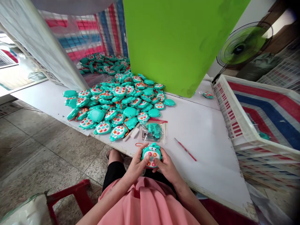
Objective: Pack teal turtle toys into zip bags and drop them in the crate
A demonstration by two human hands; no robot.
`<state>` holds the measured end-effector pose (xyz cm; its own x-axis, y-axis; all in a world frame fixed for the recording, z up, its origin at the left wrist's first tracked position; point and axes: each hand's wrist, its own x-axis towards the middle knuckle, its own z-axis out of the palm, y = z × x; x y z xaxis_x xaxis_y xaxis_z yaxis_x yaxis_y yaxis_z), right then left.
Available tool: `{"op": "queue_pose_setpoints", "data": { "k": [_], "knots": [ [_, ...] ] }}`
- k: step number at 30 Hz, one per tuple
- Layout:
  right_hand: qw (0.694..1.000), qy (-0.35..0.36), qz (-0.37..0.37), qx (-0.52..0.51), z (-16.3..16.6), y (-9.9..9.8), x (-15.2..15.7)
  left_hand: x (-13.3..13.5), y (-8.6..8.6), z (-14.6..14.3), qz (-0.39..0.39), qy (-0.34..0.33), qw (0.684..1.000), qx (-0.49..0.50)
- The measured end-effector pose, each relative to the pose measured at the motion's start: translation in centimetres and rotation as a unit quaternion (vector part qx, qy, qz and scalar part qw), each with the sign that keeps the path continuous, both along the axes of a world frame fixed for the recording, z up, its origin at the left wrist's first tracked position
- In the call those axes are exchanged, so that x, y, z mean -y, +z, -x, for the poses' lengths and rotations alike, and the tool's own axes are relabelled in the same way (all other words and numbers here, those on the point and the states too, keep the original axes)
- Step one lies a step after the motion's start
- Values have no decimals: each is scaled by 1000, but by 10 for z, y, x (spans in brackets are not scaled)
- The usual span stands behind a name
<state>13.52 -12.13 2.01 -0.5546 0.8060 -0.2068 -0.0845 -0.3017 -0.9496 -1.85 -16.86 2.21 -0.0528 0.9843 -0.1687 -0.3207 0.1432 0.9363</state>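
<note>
A teal penguin-shaped toy (152, 153) with coloured buttons is held over the table's near edge by both hands. My left hand (137, 166) grips its left side with the thumb pressed on its face. My right hand (167, 167) wraps round its right side. An orange cord trails from the toy's top left. Just beyond it lies a clear bag (153, 130) with another teal toy inside. A big pile of the same toys (117, 103) covers the middle and back of the white table (206, 131).
A red strip (185, 149) lies on the table right of the hands. A white crate (236, 125) lined with striped plastic stands at right. A large green bin (178, 43) and a fan (243, 45) are at the back. A red stool (70, 197) is at lower left.
</note>
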Motion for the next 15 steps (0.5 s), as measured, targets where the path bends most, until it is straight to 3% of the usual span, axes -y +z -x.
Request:
{"op": "queue_pose_setpoints", "data": {
  "k": [4, 10, 13, 15],
  "knots": [
    [999, -32, -7, 12, 1, -2, 1, 3, -3, -3, -11, -26, 999, 30],
    [997, -37, 66, -28, -1, -3, -4, -2, -2, -5, -16, -52, 998, 12],
    [986, -127, 96, -47, -17, -6, -25, -15, 2, 19, -53, -35, 988, -138],
    [965, -226, 103, -80, -34, -7, -46, -23, 2, 47, -72, 56, 939, -331]
  ]
}}
